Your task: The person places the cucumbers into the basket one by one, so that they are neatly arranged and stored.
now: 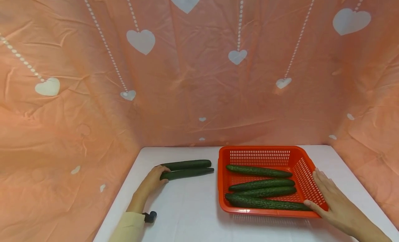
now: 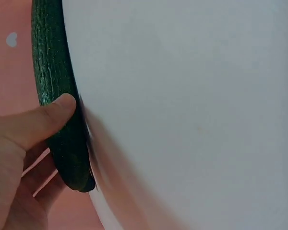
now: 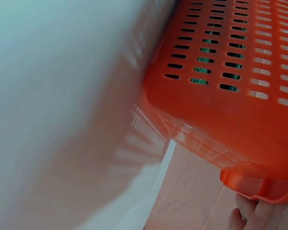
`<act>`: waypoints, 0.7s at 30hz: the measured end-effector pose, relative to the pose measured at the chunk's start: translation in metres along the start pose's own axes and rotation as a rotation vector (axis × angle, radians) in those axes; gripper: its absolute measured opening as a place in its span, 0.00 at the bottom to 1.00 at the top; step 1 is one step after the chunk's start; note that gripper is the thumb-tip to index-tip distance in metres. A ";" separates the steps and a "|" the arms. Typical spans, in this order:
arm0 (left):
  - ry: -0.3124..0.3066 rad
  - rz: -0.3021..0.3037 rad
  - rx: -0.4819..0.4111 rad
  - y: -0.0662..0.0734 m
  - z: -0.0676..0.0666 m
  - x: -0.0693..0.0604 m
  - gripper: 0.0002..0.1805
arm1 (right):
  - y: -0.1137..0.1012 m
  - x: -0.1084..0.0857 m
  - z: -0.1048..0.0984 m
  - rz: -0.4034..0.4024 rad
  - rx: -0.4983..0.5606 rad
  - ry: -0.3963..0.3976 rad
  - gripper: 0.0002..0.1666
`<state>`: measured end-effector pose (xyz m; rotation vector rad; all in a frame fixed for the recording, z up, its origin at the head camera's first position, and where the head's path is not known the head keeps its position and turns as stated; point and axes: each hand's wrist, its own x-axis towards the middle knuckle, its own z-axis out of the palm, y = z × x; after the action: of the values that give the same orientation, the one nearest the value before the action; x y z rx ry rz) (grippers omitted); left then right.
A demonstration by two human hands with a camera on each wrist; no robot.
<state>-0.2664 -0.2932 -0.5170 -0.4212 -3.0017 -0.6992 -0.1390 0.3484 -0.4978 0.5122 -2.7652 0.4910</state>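
Two dark green cucumbers lie side by side on the left of the table, a nearer cucumber [image 1: 187, 173] and a farther cucumber [image 1: 190, 164]. My left hand [image 1: 154, 179] holds the nearer one by its left end. In the left wrist view its thumb lies over this cucumber [image 2: 53, 62], with fingers on the other side; a second end shows behind. To the right stands a red plastic basket [image 1: 220, 179] with several cucumbers [image 1: 262, 183] inside. Along its right rim lies my right hand [image 1: 336, 200], fingers extended outside and thumb touching the near corner.
A white table [image 1: 187, 214] carries everything. Behind it and at both sides hangs an orange-pink cloth [image 1: 174, 106] with white hearts. A dark strap with a small black device [image 1: 151, 217] sits at the left wrist.
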 end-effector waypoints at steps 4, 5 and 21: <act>-0.012 -0.008 -0.051 -0.004 0.001 -0.002 0.17 | 0.000 0.000 0.001 0.002 0.005 0.000 0.62; -0.017 -0.010 -0.070 -0.005 0.001 -0.002 0.17 | 0.001 0.000 0.001 0.002 0.006 0.001 0.62; 0.059 0.024 -0.188 0.007 -0.013 -0.018 0.18 | -0.001 -0.003 0.001 0.058 0.036 -0.047 0.62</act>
<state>-0.2480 -0.2975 -0.5036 -0.4345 -2.8819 -0.9778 -0.1363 0.3474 -0.4996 0.4578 -2.8278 0.5501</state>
